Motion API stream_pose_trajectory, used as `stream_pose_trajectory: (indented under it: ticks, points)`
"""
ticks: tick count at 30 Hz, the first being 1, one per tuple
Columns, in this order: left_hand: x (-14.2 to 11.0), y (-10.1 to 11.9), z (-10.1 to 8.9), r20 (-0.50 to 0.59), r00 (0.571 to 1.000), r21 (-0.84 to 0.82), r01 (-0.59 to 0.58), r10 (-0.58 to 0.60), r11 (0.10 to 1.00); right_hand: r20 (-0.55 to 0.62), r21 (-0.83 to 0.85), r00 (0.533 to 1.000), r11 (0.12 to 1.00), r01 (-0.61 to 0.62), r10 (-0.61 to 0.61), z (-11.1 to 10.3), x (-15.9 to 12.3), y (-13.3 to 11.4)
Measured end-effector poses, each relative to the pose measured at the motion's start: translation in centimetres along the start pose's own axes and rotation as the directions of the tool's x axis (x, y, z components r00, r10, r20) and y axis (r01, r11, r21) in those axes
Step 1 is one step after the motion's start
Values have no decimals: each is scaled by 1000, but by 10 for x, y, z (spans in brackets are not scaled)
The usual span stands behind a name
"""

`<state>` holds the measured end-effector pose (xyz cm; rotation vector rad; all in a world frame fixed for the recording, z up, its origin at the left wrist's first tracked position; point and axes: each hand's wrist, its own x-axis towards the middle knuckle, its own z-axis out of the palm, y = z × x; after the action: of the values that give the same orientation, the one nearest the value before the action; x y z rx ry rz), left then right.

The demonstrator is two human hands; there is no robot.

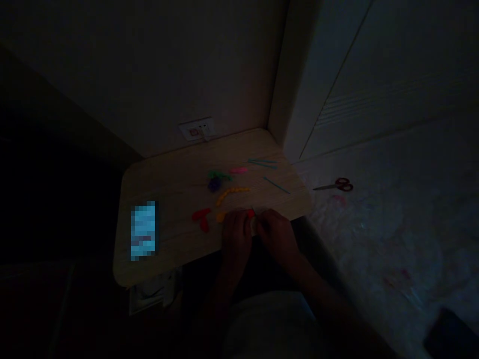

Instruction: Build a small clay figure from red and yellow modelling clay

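Note:
In the dim light, my left hand (237, 233) rests at the front edge of the small wooden table (175, 164), its fingers bent over a red clay-like piece (250, 213). Close beside it, my right hand (277, 230) has its fingers pinched together; a thin dark line shows near its fingertips, but what it holds is unclear. An orange lump (220, 217) touches or lies just left of my left hand. Farther left are red lumps (202, 215). Behind the hands lies a bumpy yellow-orange strip (232, 190).
A purple lump (214, 184) with green strands (219, 174), a pink roll (238, 170) and thin teal sticks (276, 185) lie farther back. A lit phone (142, 230) is at the left. Red-handled scissors (342, 185) lie off the table's right side. A wall socket (196, 129) is behind.

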<state>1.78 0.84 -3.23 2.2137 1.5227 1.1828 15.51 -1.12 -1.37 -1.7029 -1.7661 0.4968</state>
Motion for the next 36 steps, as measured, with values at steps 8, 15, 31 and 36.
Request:
stream_pose_trajectory:
  ticks: [8,15,31,36]
  points:
    - [2,-6,0,16,1000,-49,21,-21,999,-11,69,1000,998,9,-9,2,3,-1]
    - [3,-5,1,17,999,-50,30,-29,998,10,87,1000,996,7,-8,-1,2,5]
    - [1,-2,-2,101,995,-72,20,-12,997,-90,-104,994,993,60,-69,-36,8,26]
    - [0,-6,-5,116,993,-170,33,-14,985,33,-232,964,936,264,-263,-50,16,30]
